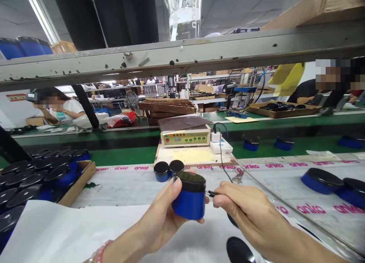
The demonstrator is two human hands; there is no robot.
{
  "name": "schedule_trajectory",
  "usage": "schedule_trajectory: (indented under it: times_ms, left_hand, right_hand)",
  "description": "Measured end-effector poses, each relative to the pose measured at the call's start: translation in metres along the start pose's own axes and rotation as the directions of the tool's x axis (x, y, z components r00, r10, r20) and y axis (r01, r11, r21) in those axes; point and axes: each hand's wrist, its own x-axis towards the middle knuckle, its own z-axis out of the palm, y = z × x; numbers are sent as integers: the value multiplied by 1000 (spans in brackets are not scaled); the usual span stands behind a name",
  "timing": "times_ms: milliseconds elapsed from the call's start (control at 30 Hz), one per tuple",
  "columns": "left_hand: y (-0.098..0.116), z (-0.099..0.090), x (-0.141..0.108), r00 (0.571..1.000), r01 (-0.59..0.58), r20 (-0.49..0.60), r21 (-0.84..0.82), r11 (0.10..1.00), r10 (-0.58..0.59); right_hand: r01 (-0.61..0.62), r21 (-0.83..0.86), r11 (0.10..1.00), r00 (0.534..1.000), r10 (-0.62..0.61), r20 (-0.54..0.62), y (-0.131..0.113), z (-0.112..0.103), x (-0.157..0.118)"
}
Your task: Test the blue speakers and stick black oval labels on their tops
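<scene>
1. Left hand (pixel 159 217) grips a blue round container (pixel 188 205) with a black lid, thumb on the near side, fingers underneath, held up above the table (pixel 114 190).
2. Right hand (pixel 245 213) pinches a thin black probe (pixel 212 193). Its tip is at the container's side just below the lid, looks like touching, can't tell for sure.
3. Hands apart, one on each side of the container, both closed on what they hold.
4. Thin black wire (pixel 225 168) runs up past the right hand toward a white power strip (pixel 221 146), beside a beige tester box (pixel 185 136) with small lights, on a wooden board (pixel 168 158).
5. Two smaller blue containers (pixel 168 170) with black lids stand side by side on the table, just past the hands.
6. Left side: wooden tray (pixel 81 179) packed with black-lidded containers. Right side: two more blue containers (pixel 330 185) on the table, which has pink "anko" printing.
7. White paper sheet (pixel 71 225) under the hands. Beaded bracelet (pixel 99 251) on left wrist.
8. Behind: green conveyor belt (pixel 122 156) carrying more blue containers (pixel 282 143), under a grey metal rail (pixel 182 57). Two co-workers (pixel 59 111) sit further back, apart from the hands.
</scene>
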Motion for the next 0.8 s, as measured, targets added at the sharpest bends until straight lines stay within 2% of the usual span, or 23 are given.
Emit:
schedule_trajectory:
  times_ms: [100, 200, 300, 367, 400, 433, 467, 500, 533, 567, 600, 633, 667, 700, 733, 800]
  left_hand:
    - [-1, -1, -2, 999, 7, -41, 73, 997, -4]
    - [-3, -3, -4, 992, -41, -97, 318, 947, 76]
    - [-4, -1, -6, 976, -122, -68, 619, 776, 208]
    - [-2, 2, -7, 971, -153, -7, 751, 642, 240]
    - [-1, 4, -7, 965, -177, 34, 815, 551, 259]
    - [1, 5, -7, 952, -213, 89, 881, 423, 294]
    - [3, 6, -7, 928, -253, 159, 933, 255, 338]
    - [4, 7, -6, 886, -296, 251, 954, 59, 390]
    - [5, 8, -6, 823, -334, 365, 931, -150, 435]
    - [4, 10, -6, 742, -368, 497, 863, -346, 450]
    - [3, 11, -6, 654, -391, 617, 771, -503, 438]
    - [0, 13, -7, 576, -400, 704, 686, -608, 416]
    - [-3, 16, -8, 516, -403, 756, 629, -664, 403]
    - [-7, 18, -10, 483, -408, 773, 614, -676, 410]
    - [-12, 20, -12, 478, -410, 761, 635, -655, 438]
    - [-20, 22, -15, 504, -403, 695, 714, -572, 513]
  right_hand:
    - [-2, -53, 999, 1000, 1, -20, 0, -2, 0]
    - [1, -191, 982, 1000, -6, -25, -3, -3, -1]
    - [19, -298, 954, 998, -35, -50, -6, -1, -4]
    - [15, -299, 954, 998, -31, -51, -6, 0, -7]
    - [-2, -283, 959, 999, -10, -44, -6, 1, -9]
    - [-27, -258, 966, 999, 21, -24, -5, 1, -11]
    - [-50, -228, 972, 999, 52, 2, -3, 1, -13]
    - [-68, -197, 978, 997, 74, 23, -2, 2, -15]
    - [-77, -169, 983, 996, 83, 31, 0, 2, -17]
    - [-70, -145, 987, 997, 74, 23, 1, 2, -18]
    - [-49, -122, 991, 999, 50, 10, 2, 2, -20]
    - [-23, -104, 994, 1000, 23, -5, 3, 3, -21]
    - [9, -88, 996, 1000, -11, -22, 3, 3, -23]
    - [30, -79, 996, 999, -33, -28, 2, 3, -25]
    - [38, -76, 996, 999, -40, -27, 2, 3, -26]
    - [19, -90, 996, 999, -21, -23, 0, 3, -30]
